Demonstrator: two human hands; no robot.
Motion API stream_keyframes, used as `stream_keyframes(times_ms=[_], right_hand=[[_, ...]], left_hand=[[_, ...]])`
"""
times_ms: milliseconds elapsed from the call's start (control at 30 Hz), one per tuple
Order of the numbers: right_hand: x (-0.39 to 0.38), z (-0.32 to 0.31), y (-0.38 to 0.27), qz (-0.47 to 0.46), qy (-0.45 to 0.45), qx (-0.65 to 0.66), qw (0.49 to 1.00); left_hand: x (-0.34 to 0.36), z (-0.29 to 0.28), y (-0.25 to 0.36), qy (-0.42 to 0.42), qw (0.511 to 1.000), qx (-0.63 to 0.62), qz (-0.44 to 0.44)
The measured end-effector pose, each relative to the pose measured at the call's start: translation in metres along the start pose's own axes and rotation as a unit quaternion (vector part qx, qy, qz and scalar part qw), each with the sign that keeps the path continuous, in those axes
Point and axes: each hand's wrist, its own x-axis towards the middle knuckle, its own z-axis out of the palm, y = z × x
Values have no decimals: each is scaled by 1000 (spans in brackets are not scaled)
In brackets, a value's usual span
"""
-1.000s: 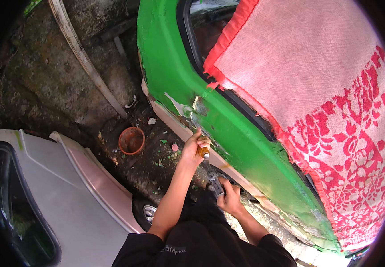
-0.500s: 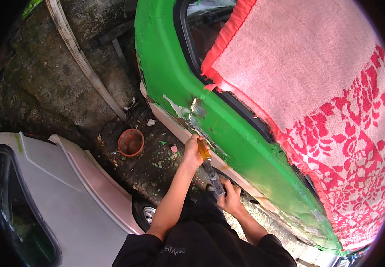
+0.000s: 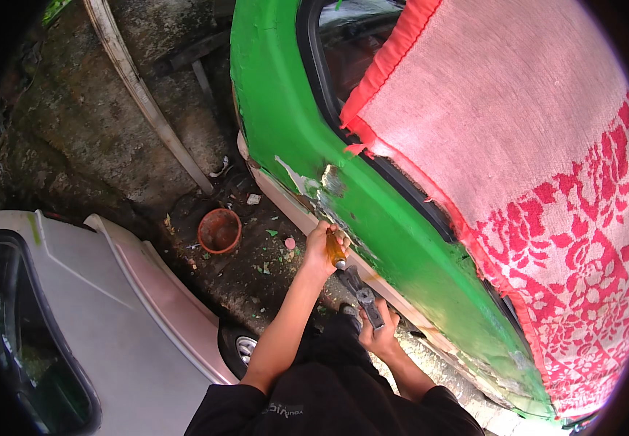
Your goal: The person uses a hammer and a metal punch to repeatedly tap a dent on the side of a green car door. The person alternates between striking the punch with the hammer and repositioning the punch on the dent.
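Note:
Peeling paint (image 3: 331, 180) exposes bare patches along the lower side of the green vehicle body (image 3: 278, 109). My left hand (image 3: 319, 248) is closed round the amber handle of a tool (image 3: 335, 247) held against that damaged strip; its working tip is hidden. My right hand (image 3: 379, 330) grips a dark metal tool (image 3: 365, 298) below it, whose upper end is by the amber handle's metal-capped end. I cannot tell whether the two tools touch.
A red-and-pink patterned cloth (image 3: 503, 102) drapes over the green vehicle at right. A silver car (image 3: 133, 327) stands at lower left. An orange pot (image 3: 220, 231) sits among paint flakes on dark ground. A long weathered strip (image 3: 147, 94) lies at upper left.
My left hand has shifted slightly down along the damaged strip since a second ago. My right hand and its dark tool have moved a little down and to the right.

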Motion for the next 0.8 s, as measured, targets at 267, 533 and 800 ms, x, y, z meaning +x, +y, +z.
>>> stream_keyframes(times_ms=[267,533,800], right_hand=[[4,-1,-1,3,-27,-12,1000],[6,-7,-9,-54,-47,-63,995],[15,5,15,-55,-95,-140,984]], left_hand=[[0,-5,4,-15,999,-49,-10],[4,-24,-1,-49,998,-33,-3],[20,-26,8,-49,998,-49,5]])
